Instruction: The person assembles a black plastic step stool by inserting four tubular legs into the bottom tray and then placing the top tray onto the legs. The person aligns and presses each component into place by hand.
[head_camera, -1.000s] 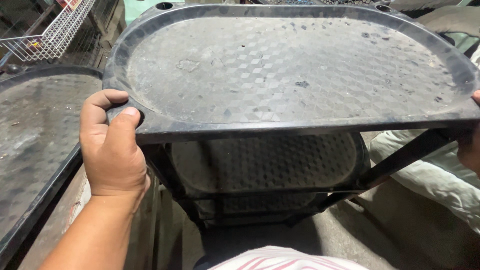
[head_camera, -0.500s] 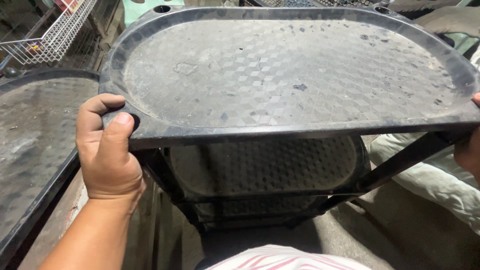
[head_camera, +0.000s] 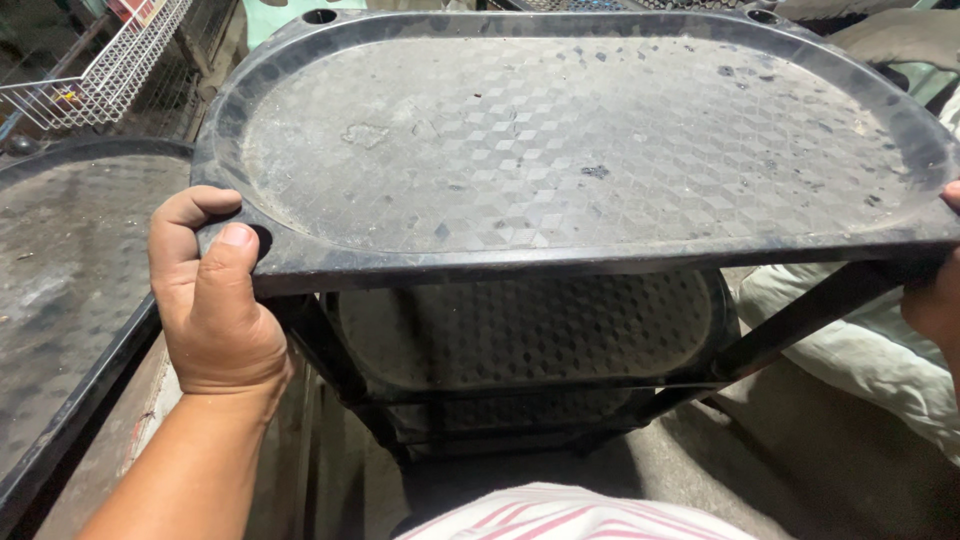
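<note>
I have my left hand (head_camera: 215, 305) clamped on the near left corner of the top shelf (head_camera: 560, 140) of a black plastic rack, thumb over the rim and fingers curled beneath it. My right hand (head_camera: 938, 300) is at the near right corner, mostly cut off by the edge of view, so I cannot tell how it grips (only a bit of thumb and palm shows). The hands are well apart, one at each end of the near rim. The shelf sits level on its black posts (head_camera: 800, 315), with lower shelves (head_camera: 520, 325) stacked beneath it, so the stack looks assembled. Its patterned surface is dusty, with flecks of dirt, and nothing stands on it. A second dark tray (head_camera: 60, 290) lies just beside the left edge, and a white wire basket (head_camera: 95, 70) is beyond the far left corner.
</note>
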